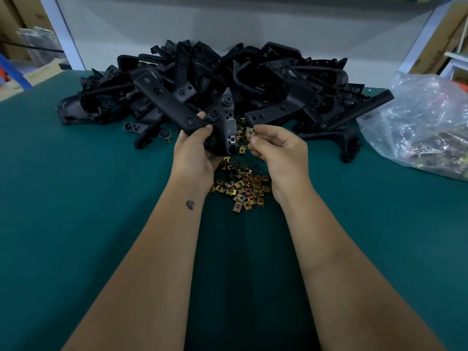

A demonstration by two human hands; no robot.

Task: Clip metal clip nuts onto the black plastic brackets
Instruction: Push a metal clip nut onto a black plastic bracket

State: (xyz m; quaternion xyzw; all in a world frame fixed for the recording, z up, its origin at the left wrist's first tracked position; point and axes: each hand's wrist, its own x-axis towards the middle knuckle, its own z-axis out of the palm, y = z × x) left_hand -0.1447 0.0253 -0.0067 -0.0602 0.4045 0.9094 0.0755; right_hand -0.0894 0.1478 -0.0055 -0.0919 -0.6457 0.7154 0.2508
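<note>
I count two hands: my left hand (196,145) grips one black bracket (222,122), my right hand (277,148) pinches one clip nut (250,133). At twelve o'clock lies one heap of brackets (228,79), too tangled to count. At six o'clock sits one scatter of loose clip nuts (244,188), several dozen. At three o'clock, one plastic bag (428,122).

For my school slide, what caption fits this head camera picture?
Left hand holds a black bracket; right hand pinches a clip nut beside it.
</note>
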